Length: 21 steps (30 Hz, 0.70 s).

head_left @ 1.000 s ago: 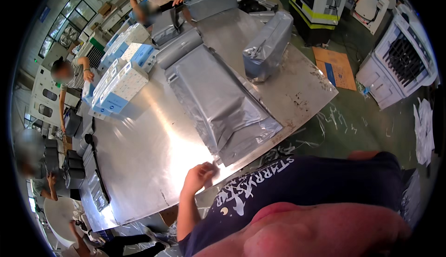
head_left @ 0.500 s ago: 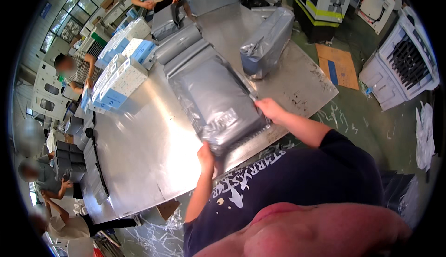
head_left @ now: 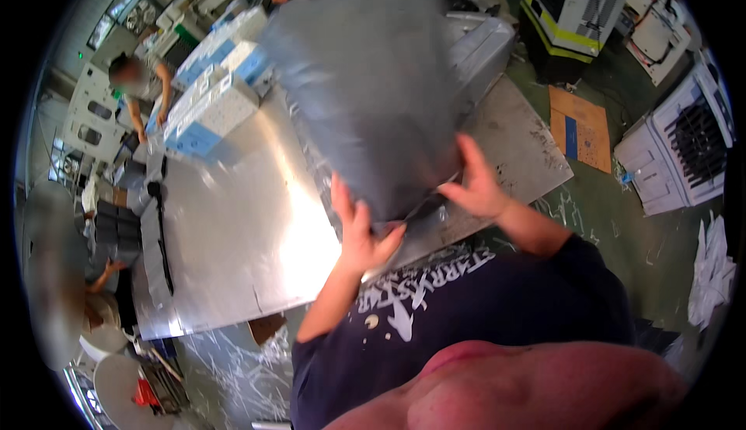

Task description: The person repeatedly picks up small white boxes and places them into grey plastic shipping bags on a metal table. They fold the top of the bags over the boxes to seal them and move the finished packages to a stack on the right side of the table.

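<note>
A large grey plastic mailing bag [head_left: 373, 88], or a stack of them, stands tilted up over the metal table and is blurred by motion. My left hand [head_left: 361, 232] grips its near edge at the left corner, with the thumb toward the middle. At the right corner my right hand [head_left: 478, 181] holds the same edge, thumb and fingers apart on either side of it. The bag hides whatever lies under it and much of the far tabletop.
Blue and white boxes [head_left: 225, 104] line the table [head_left: 233, 228] at the left. Another grey plastic package [head_left: 486, 49] lies to the right. Co-workers stand at the far and left sides. An air cooler [head_left: 680, 142] and flat cardboard [head_left: 581, 128] are on the floor at right.
The grey bag has come up off the table, its far part raised toward me and looking larger. My hands have shifted from its sides to its near corners.
</note>
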Each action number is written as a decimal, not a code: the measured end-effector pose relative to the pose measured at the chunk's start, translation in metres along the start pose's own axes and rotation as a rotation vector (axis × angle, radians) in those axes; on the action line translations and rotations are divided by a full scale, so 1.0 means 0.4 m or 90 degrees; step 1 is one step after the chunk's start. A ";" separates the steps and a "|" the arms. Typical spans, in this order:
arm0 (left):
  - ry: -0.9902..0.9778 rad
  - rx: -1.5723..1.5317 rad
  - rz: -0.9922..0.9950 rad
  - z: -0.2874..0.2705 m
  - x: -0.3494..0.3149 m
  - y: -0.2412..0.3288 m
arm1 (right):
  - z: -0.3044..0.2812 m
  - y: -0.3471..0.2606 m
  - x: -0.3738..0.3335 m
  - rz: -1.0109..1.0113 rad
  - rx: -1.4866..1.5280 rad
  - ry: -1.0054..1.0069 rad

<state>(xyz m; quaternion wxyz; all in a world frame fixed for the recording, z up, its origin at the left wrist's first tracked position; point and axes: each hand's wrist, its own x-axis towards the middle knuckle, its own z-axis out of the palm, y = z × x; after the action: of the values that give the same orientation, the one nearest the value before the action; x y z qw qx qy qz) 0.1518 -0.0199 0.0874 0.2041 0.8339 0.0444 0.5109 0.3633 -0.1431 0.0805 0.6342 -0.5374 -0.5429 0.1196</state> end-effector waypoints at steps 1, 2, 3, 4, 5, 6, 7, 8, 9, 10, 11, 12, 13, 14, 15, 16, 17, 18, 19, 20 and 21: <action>-0.064 0.023 0.091 0.002 0.076 0.016 | -0.077 0.027 -0.024 -0.055 -0.138 -0.025; -0.117 0.040 0.199 0.012 0.177 0.012 | -0.155 0.047 -0.049 -0.071 -0.271 0.022; -0.209 0.102 0.241 0.030 0.249 0.014 | -0.210 -0.004 -0.032 0.083 -0.341 -0.035; -0.306 0.155 0.286 0.068 0.302 0.017 | -0.276 0.014 -0.045 0.131 -0.396 -0.058; -0.398 0.148 0.259 0.106 0.337 0.015 | -0.313 0.028 -0.045 0.176 -0.446 -0.080; -0.485 0.134 0.233 0.147 0.368 0.006 | -0.304 0.007 -0.022 0.246 -0.484 -0.198; -0.532 0.141 0.187 0.192 0.352 -0.041 | -0.283 -0.025 0.015 0.304 -0.513 -0.323; -0.581 0.147 0.136 0.225 0.317 -0.089 | -0.258 -0.039 0.040 0.362 -0.538 -0.450; -0.564 0.150 0.142 0.245 0.316 -0.095 | -0.244 0.014 0.041 0.268 -0.543 -0.484; -0.545 0.149 0.155 0.266 0.324 -0.108 | -0.222 0.068 0.060 0.264 -0.552 -0.445; -0.532 0.149 0.165 0.270 0.329 -0.127 | -0.195 0.129 0.086 0.261 -0.555 -0.406; -0.499 0.117 0.183 0.245 0.346 -0.152 | -0.176 0.163 0.114 0.264 -0.560 -0.371; -0.469 0.082 0.196 0.204 0.378 -0.194 | -0.168 0.192 0.148 0.327 -0.604 -0.351; -0.442 0.053 0.203 0.157 0.403 -0.257 | -0.157 0.229 0.177 0.387 -0.640 -0.335; -0.360 0.128 0.175 0.104 0.427 -0.353 | -0.164 0.260 0.184 0.325 -0.617 -0.320; -0.318 0.287 0.132 0.032 0.454 -0.446 | -0.160 0.278 0.171 0.198 -0.653 -0.283; -0.299 0.313 0.035 -0.036 0.467 -0.576 | -0.155 0.288 0.161 0.069 -0.687 -0.243; -0.246 0.429 0.010 -0.119 0.459 -0.701 | -0.163 0.287 0.151 0.095 -0.765 -0.373; -0.272 0.539 -0.062 -0.210 0.451 -0.818 | -0.152 0.275 0.149 0.116 -0.838 -0.507; -0.314 0.702 -0.144 -0.302 0.422 -0.916 | -0.060 0.198 0.201 0.346 -0.809 -0.613; -0.359 0.730 -0.213 -0.393 0.406 -0.982 | 0.045 0.106 0.260 0.572 -0.763 -0.707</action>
<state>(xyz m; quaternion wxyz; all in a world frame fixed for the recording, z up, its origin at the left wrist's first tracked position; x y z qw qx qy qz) 0.1450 0.4308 0.1334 -0.1920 0.8940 0.3836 0.1295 0.4066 -0.0400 0.1013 -0.2057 -0.8003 -0.4805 0.2936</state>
